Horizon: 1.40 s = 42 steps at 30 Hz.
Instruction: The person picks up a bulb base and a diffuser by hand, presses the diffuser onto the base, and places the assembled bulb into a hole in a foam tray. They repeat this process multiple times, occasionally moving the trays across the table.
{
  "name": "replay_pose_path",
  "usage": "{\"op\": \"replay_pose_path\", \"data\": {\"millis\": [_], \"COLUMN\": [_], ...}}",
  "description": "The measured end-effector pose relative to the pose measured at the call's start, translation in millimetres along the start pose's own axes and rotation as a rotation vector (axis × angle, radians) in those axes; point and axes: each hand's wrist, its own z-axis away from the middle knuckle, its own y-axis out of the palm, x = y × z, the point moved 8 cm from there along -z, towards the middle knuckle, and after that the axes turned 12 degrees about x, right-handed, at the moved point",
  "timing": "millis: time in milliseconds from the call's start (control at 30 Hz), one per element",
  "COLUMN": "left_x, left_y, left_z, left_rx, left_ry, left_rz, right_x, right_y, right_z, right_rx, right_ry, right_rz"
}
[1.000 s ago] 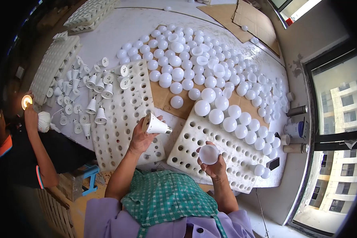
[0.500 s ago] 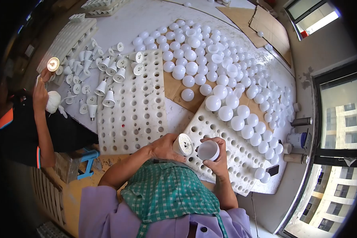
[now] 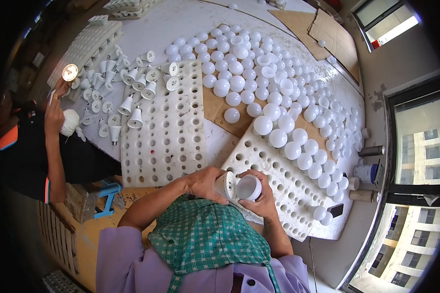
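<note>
Item in hand: a bulb base (image 3: 226,184), a white cone with a flat round face, gripped in the left hand (image 3: 203,183). The right hand (image 3: 261,200) grasps a dome cover (image 3: 248,187), a translucent white shell, with its open mouth turned toward that face. Both are held close to the person's chest, above the near edge of the right foam tray (image 3: 278,180). The two parts are touching or nearly so; which of the two cannot be told.

Judgement: the step in hand is mating cover to base. The next move calls for squaring the cover's rim to the base's face and pressing evenly; a tilted rim would likely seat crooked.

Surroundings: the right foam tray is a white slab pierced with round holes, its far rows filled with smooth, matte finished bulbs (image 3: 278,138). A second foam tray (image 3: 166,136) lies to the left and is mostly unfilled. Beyond it, loose covers (image 3: 259,73) lie spread over brown cardboard (image 3: 212,110) on the pale table (image 3: 146,29). Loose cone bases (image 3: 127,83) are heaped at the far left.

A co-worker's hand (image 3: 54,115) is at the left, near a lit bulb (image 3: 70,72).
</note>
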Motion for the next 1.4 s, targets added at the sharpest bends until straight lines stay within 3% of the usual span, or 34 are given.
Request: {"op": "replay_pose_path", "data": {"millis": [300,633,733,800,1000,1300,1367,1400], "left_x": [-6.7,-7.9,-10.2,-14.2,-17.1,-15.1,-1.5,0.6], "left_y": [1.1,7.2,9.2,9.8,20.5,27.0,29.6,31.4], "left_z": [3.9,4.4,3.7,1.7,-1.2,-17.1,-20.5,-26.9], "left_rx": [0.119,0.161,0.144,0.138,0.229,0.217,0.289,0.335], "left_ry": [-0.218,-0.252,-0.217,-0.198,-0.323,-0.299,-0.444,-0.419], "left_rz": [-0.196,-0.321,-0.287,-0.269,-0.313,-0.382,-0.116,-0.14], "right_x": [17.1,12.9,16.7,31.3,40.3,22.3,14.3,8.5], "right_y": [24.5,41.4,45.5,43.9,44.9,33.1,26.1,18.6], "right_z": [-8.3,-10.3,-14.8,-14.2,-1.5,4.6,4.3,5.3], "right_rx": [0.28,0.364,0.309,0.168,0.088,0.061,-0.007,-0.059], "right_ry": [0.095,0.073,-0.027,-0.271,-0.511,-0.452,-0.392,-0.338], "right_rz": [0.59,0.629,0.603,0.577,0.516,0.442,0.394,0.333]}}
